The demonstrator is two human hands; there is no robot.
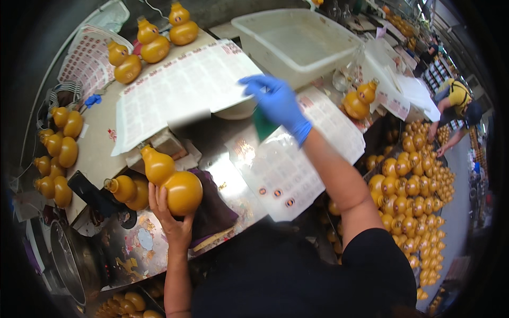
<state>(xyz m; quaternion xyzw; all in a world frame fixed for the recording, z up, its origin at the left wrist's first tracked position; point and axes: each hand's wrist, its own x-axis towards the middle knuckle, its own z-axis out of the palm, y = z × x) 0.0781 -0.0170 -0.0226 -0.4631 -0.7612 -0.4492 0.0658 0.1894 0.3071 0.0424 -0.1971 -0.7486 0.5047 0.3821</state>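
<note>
My left hand [170,218] is bare and grips a golden gourd-shaped bottle [175,183] from below, holding it over the shiny worktop. My right hand [277,103], in a blue glove, reaches forward over a sticker sheet [183,87] and holds a dark green piece [262,124] between its fingers. A second sheet [289,164] with a few round stickers left on it lies under my right forearm. Another gourd bottle [127,190] lies on its side just left of the held one.
Several gourd bottles stand at the back left [154,42] and along the left edge [61,153]. A white plastic tub [297,42] sits at the back. One gourd [358,100] stands right of it. A big heap of gourds [419,196] fills the right. A person in yellow [456,100] bends there.
</note>
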